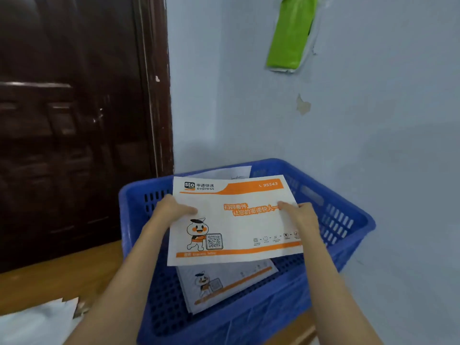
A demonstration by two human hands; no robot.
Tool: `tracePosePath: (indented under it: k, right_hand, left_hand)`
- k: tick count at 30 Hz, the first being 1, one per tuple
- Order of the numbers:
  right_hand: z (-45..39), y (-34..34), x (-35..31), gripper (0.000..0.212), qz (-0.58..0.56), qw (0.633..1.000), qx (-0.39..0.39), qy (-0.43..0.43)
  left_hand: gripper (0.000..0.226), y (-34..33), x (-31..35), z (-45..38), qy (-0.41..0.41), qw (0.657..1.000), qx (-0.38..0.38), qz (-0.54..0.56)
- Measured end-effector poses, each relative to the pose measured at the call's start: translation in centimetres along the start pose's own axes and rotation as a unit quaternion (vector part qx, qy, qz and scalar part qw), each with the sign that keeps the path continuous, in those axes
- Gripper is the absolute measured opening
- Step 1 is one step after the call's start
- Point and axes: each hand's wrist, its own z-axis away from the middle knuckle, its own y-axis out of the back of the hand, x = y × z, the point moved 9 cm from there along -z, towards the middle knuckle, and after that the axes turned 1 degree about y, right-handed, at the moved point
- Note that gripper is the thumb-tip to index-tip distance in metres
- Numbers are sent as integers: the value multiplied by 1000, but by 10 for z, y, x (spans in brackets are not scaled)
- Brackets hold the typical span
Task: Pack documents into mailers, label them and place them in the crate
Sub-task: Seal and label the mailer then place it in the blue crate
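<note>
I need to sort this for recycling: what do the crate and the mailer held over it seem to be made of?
Crate: looks like moulded blue plastic, slightly glossy, with slotted walls and a perforated floor.
Mailer: looks like thin white printed card or coated paper; it stays nearly flat between the left hand and right hand. Which of the two is hard to tell.

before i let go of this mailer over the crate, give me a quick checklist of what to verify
1. Both hands grip the mailer: left hand on its left edge, right hand on its right edge: ok.
2. Mailer is above the blue crate: ok.
3. Room inside: one mailer in the crate lies flat on the bottom: ok.
4. Label on the held mailer: none visible on this face: cannot tell.
5. Flap sealed: cannot tell.
</note>
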Motion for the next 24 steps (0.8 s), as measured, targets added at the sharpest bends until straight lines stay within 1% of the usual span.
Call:
tracePosePath:
  k: [2, 4, 7, 9, 13, 14, 16, 18, 20, 22, 24]
  right_hand:
    - [-21, -31, 2, 77, 60, 993, -97, -35]
    - [-35, -53, 5, 86, 121, 978, -160, -60]
    - [-65, -92, 18, 75, 196, 955, -211, -72]
    - [-86, -111, 28, 68, 212, 950, -216, -74]
    - [-109, -139, 52, 51, 247, 936, -231, -98]
    - [-113, -144, 59, 47, 260, 931, -237, -102]
    - [-120, -151, 71, 43, 288, 923, -234, -104]
    - [-128, -158, 86, 50, 291, 923, -228, -110]
    - [-133, -165, 97, 66, 283, 926, -223, -115]
    - [-139, -172, 105, 79, 280, 928, -216, -118]
    - [-143, -178, 114, 85, 281, 928, -209, -124]
  left_hand:
    - [26, -13, -14, -12, 34, 999, -31, -21]
    - [27, -27, -25, -20, 67, 994, -71, -39]
    - [34, -49, -65, -43, 153, 982, -106, -34]
    - [36, -59, -90, -57, 188, 976, -104, -30]
    - [29, -78, -131, -75, 226, 970, -86, -11]
    - [30, -85, -140, -78, 233, 968, -88, -8]
    - [38, -98, -156, -81, 242, 966, -88, -8]
    - [45, -106, -168, -82, 241, 967, -74, -34]
    - [49, -111, -176, -83, 238, 968, -52, -56]
    - [49, -118, -182, -85, 242, 968, -41, -57]
    - [50, -124, -189, -86, 256, 964, -33, -57]
